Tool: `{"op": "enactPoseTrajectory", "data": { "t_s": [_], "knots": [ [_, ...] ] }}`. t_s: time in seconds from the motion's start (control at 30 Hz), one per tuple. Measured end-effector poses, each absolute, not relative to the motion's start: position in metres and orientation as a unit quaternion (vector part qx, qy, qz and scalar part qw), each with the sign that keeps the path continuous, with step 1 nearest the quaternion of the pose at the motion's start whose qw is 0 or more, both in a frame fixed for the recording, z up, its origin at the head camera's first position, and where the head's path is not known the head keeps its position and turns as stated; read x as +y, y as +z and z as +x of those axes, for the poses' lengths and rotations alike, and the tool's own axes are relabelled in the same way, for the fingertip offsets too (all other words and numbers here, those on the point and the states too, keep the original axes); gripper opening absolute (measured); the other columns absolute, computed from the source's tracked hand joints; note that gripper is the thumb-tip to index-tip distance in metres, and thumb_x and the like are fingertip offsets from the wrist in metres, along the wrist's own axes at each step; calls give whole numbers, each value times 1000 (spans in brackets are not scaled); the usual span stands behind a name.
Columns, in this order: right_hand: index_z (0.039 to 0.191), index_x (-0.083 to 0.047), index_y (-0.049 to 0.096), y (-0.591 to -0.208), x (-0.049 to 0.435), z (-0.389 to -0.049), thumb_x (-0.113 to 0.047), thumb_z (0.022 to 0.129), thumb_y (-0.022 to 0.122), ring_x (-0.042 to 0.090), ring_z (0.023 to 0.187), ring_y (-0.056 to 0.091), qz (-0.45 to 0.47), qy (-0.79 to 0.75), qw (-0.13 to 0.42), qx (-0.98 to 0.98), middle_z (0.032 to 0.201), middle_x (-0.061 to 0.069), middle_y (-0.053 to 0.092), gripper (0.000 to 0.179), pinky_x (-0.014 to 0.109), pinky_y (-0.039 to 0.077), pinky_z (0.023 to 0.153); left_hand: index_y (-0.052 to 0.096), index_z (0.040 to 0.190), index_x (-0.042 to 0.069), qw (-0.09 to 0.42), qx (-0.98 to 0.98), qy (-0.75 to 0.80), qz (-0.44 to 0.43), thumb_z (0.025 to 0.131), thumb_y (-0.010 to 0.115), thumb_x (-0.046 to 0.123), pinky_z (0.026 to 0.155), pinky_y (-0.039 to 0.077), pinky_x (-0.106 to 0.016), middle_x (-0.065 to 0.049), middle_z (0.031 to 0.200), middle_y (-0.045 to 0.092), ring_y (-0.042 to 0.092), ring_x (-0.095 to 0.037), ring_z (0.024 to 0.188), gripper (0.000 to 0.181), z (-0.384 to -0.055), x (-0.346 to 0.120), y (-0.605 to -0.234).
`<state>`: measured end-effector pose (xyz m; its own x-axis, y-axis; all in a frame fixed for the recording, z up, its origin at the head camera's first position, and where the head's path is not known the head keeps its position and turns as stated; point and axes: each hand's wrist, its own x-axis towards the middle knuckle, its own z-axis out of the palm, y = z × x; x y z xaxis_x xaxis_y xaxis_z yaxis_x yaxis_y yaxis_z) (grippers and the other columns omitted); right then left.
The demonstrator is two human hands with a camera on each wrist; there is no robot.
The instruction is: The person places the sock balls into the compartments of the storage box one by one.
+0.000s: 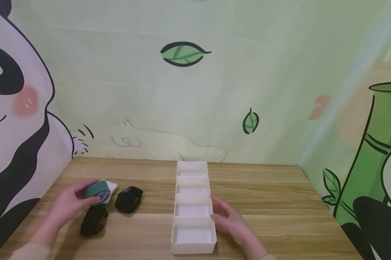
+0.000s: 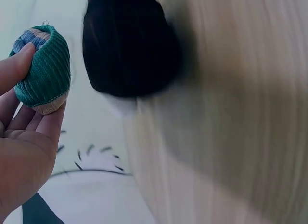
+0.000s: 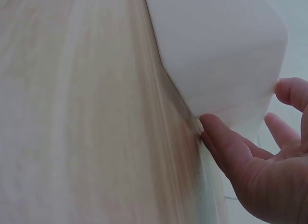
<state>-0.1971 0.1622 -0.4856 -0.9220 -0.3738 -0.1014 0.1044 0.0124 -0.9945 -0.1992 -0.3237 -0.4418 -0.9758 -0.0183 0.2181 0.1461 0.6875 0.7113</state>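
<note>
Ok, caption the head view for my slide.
Left hand pinches a rolled green sock; right hand touches a white four-compartment organizer.

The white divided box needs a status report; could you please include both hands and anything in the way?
Left hand holding green bundle. Right hand touching right side of white divided box. One black bundle between left hand and box.

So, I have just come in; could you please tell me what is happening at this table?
A person's left hand is holding a green rolled sock, and a white item shows partly behind it. One black bundle and another black bundle lie on the wooden table, left of a white four-compartment box. The right hand has its fingers against the box's right side. At this moment, the green sock is outside the box.
</note>
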Motion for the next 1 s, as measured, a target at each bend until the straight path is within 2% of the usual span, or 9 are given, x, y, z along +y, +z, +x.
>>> {"op": "enactPoseTrajectory", "data": {
  "t_s": [0.13, 0.33, 0.63, 1.0],
  "knots": [
    [156, -12, 31, -485, 161, -196, -9, 95, 63, 46, 129, 45, -99, -696, 170, 691, 153, 33, 27, 69, 49, 50, 94, 58, 136, 1, 110, -907, -405, -44, 83, 83, 25, 73, 46, -11, -29, 130, 58, 61, -36, 108, 63, -199, -309, -435],
    [156, -13, 31, -484, 160, -197, -10, 95, 64, 45, 129, 46, -93, -696, 170, 691, 153, 33, 27, 69, 49, 50, 94, 58, 136, 0, 104, -891, -436, -69, 83, 82, 18, 73, 51, -16, -29, 131, 57, 61, -39, 109, 61, -201, -286, -428],
    [156, -12, 29, -485, 160, -195, -10, 96, 63, 46, 125, 49, -98, -698, 171, 689, 153, 34, 26, 69, 52, 50, 93, 62, 133, 2, 100, -878, -456, -104, 81, 83, 14, 80, 49, -16, -25, 130, 60, 62, -35, 109, 58, -209, -249, -423],
    [156, -14, 32, -487, 163, -197, -11, 96, 63, 41, 124, 51, -90, -699, 172, 688, 151, 34, 29, 67, 49, 50, 93, 63, 132, 6, 82, -867, -479, -111, 80, 83, 11, 82, 53, -26, -19, 127, 63, 64, -27, 107, 56, -220, -210, -434]
  ]
}}
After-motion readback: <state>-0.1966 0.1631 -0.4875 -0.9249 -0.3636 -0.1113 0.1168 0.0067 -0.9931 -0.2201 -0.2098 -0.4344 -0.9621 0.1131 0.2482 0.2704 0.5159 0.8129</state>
